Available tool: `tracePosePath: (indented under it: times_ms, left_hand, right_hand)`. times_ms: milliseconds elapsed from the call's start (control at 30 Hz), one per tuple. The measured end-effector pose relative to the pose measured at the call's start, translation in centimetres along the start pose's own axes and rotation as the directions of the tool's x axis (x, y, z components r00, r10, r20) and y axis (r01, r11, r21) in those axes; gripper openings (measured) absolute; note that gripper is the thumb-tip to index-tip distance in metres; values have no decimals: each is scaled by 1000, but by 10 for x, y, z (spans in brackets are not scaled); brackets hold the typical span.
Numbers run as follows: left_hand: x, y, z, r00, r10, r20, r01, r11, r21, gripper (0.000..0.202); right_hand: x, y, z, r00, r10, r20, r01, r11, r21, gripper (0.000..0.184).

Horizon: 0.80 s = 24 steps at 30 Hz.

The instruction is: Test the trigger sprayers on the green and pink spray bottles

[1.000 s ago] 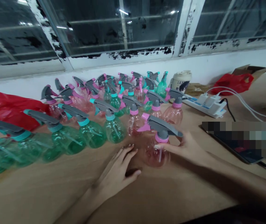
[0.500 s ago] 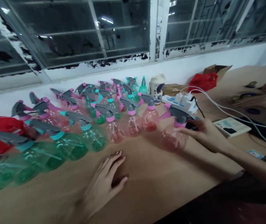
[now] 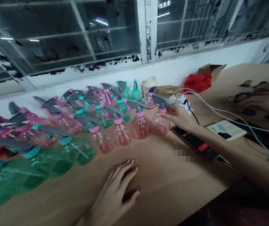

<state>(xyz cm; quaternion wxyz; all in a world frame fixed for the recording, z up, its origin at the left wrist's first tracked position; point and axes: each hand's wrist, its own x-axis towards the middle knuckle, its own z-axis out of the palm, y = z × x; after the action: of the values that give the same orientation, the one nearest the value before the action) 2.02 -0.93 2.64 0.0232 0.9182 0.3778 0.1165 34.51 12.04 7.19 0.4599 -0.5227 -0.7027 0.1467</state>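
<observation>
My right hand (image 3: 180,117) is closed on a pink spray bottle (image 3: 160,124) with a grey and pink trigger head, gripping it just below the collar. The bottle stands upright at the right end of a row, close beside another pink spray bottle (image 3: 141,127). My left hand (image 3: 118,188) rests on the table with its fingers apart and holds nothing. Left of it, green spray bottles (image 3: 78,150) with turquoise collars stand in the front row. More pink and green spray bottles fill the rows behind, their lower parts partly hidden.
A phone (image 3: 194,142) with a lit screen lies under my right forearm. Behind are a paper cup (image 3: 148,89), a power strip (image 3: 180,102) with white cables, and a red bag (image 3: 198,81). Another person's hands (image 3: 258,103) work with small round items at the far right.
My right hand has moved the pink spray bottle left, up against the row. The phone beneath my arm has come into view. My view has shifted to the right.
</observation>
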Motion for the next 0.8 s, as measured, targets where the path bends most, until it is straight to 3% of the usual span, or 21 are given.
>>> tracePosePath:
  times_ms: [367, 533, 600, 667, 733, 800]
  left_hand:
    - [17, 2, 4, 999, 38, 4, -38, 999, 16, 55]
    - [8, -1, -1, 999, 42, -14, -42, 999, 32, 57]
    - [0, -5, -5, 999, 23, -40, -21, 999, 41, 56]
    - [-11, -10, -11, 997, -3, -72, 7, 999, 50, 54]
    - [-25, -16, -15, 994, -33, -106, 40, 997, 65, 51]
    - [-42, -22, -20, 988, -67, -138, 79, 994, 80, 50]
  right_hand:
    - [8, 6, 9, 1000, 1, 0, -1, 995, 96, 39]
    - [-12, 1, 2, 998, 36, -56, -30, 995, 98, 49]
    - [-33, -9, -3, 976, 143, -166, -130, 988, 89, 51]
    - [-56, -25, -5, 960, 199, -196, -180, 978, 110, 47]
    - [-76, -46, -2, 971, 177, -159, -160, 981, 111, 39]
    - [-88, -70, 9, 990, 134, -47, -130, 989, 74, 30]
